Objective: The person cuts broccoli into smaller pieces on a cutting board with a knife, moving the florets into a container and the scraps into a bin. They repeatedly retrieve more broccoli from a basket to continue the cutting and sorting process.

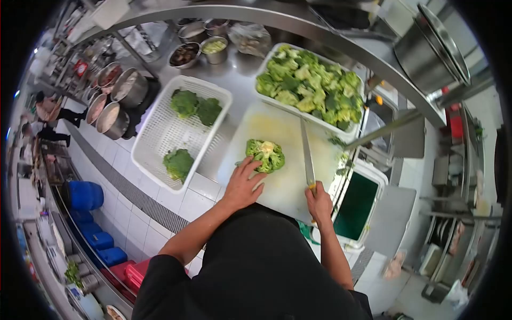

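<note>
A broccoli head lies stem side up on the white cutting board. Against its lower left edge rest the spread fingers of my left hand. My right hand is wrapped round the yellowish handle of a long knife, its blade pointing away from me over the board, to the right of the broccoli and apart from it. Beyond the board, a white tub is heaped with cut broccoli florets. At the left, a white perforated basket holds 3 whole broccoli heads.
A white-rimmed bin with a dark green inside stands right of the board. An overhead steel shelf rail arches across the back. Metal bowls sit behind the basket, and large pots stand at the left. Two people are at far left.
</note>
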`<act>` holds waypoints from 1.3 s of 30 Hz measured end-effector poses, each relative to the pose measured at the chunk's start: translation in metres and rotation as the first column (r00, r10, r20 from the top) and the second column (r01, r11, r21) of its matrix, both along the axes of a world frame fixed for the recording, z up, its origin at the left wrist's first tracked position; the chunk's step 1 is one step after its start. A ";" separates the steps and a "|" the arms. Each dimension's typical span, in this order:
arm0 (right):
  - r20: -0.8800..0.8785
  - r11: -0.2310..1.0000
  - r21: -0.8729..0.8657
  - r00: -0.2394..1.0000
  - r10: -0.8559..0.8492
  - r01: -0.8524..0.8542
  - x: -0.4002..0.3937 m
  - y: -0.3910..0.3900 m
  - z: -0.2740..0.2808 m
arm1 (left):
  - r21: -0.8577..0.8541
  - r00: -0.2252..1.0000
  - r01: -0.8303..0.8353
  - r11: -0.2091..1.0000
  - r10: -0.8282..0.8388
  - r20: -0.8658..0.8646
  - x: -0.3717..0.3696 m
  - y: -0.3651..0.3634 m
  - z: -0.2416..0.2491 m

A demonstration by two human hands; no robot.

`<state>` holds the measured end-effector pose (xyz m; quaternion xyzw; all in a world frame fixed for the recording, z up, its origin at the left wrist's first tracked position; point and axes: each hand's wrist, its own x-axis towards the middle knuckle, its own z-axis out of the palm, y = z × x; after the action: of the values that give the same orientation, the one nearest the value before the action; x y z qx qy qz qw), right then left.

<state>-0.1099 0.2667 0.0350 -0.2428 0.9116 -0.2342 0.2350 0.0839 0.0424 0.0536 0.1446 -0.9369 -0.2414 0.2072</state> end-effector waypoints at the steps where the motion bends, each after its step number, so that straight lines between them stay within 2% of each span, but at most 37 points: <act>1: 0.009 1.000 0.021 1.000 -0.022 0.021 0.000 -0.001 0.000 | 0.020 1.000 0.003 1.000 -0.003 0.002 0.000 0.003 0.004; 5: -0.014 1.000 -0.004 1.000 -0.001 0.001 0.001 0.001 0.001 | 0.078 0.997 -0.074 0.994 0.077 -0.030 -0.008 0.008 0.023; 7: -0.007 1.000 -0.011 1.000 -0.005 0.005 0.001 -0.003 0.005 | 0.399 0.947 -0.320 0.860 0.282 0.151 -0.014 0.005 0.031; 8: 0.002 1.000 -0.006 1.000 -0.008 0.008 0.001 -0.003 0.007 | 0.253 0.953 -0.300 0.920 0.302 0.033 -0.019 -0.003 0.029; 9: 0.009 1.000 -0.002 1.000 -0.010 0.010 0.001 -0.003 0.008 | 0.254 0.954 -0.295 0.921 0.296 0.035 -0.031 -0.009 0.039; 11: 0.006 1.000 -0.004 1.000 -0.011 0.011 0.001 -0.002 0.006 | 0.112 0.957 -0.288 0.951 0.283 0.063 -0.056 -0.018 0.068; 12: 0.001 1.000 -0.010 1.000 -0.007 0.007 0.002 -0.003 0.007 | 0.112 0.958 -0.286 0.952 0.280 0.064 -0.064 -0.022 0.067; 14: 0.004 1.000 -0.020 1.000 -0.012 0.012 0.002 -0.003 0.010 | 0.048 0.938 -0.203 0.978 0.180 0.296 -0.076 -0.027 0.064; 18: -0.027 0.999 -0.030 0.999 0.020 -0.020 0.004 0.000 0.009 | 0.079 0.920 -0.243 0.967 0.204 0.334 -0.073 -0.024 0.060; 19: -0.023 0.999 -0.031 1.000 0.011 -0.011 0.006 0.003 0.009 | 0.099 0.931 -0.244 0.965 0.205 0.302 -0.066 -0.021 0.061; 21: 0.012 0.990 -0.102 0.995 0.098 -0.096 0.008 0.009 0.012 | 0.116 0.941 -0.244 0.963 0.206 0.270 -0.048 -0.016 0.056; 22: 0.016 0.990 -0.103 0.995 0.095 -0.093 0.012 0.010 0.015 | 0.132 0.961 -0.236 0.963 0.212 0.176 -0.036 -0.014 0.048; 23: 0.119 0.979 -0.189 0.987 0.104 -0.081 0.017 0.010 0.019 | 0.148 0.972 -0.229 0.962 0.219 0.083 -0.025 -0.012 0.040; 24: 0.221 0.961 -0.270 0.968 0.122 -0.059 0.023 0.010 0.024 | 0.149 0.972 -0.230 0.962 0.218 0.090 -0.017 -0.007 0.037; 27: 0.301 0.956 -0.288 0.941 0.152 -0.062 0.033 -0.009 0.045 | 0.233 0.964 -0.264 0.936 0.267 0.021 0.002 0.003 0.029; 29: 0.249 0.940 -0.323 0.949 0.196 -0.109 0.035 -0.021 0.043 | 0.061 0.974 -0.218 0.974 0.221 -0.046 0.011 0.007 0.020; 30: 0.203 0.930 -0.340 0.955 0.215 -0.137 0.036 -0.028 0.044 | 0.061 0.972 -0.225 0.972 0.228 -0.047 0.014 0.008 0.019; 32: 0.157 0.919 -0.353 0.958 0.241 -0.174 0.038 -0.039 0.048 | 0.142 0.985 -0.173 0.975 0.171 0.023 0.021 0.012 0.016; 35: 0.125 0.912 -0.356 0.957 0.262 -0.203 0.036 -0.052 0.055 | 0.247 0.987 -0.157 0.956 0.163 -0.004 0.019 0.022 0.021; 39: 0.039 0.885 -0.388 0.955 0.295 -0.258 0.036 -0.062 0.056 | 0.268 0.992 -0.102 0.958 0.119 -0.048 0.014 0.025 0.022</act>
<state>-0.0744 0.2047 0.0908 -0.3995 0.7926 -0.3811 0.2586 0.0977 0.0673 0.0751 0.2152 -0.8797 -0.3569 0.2292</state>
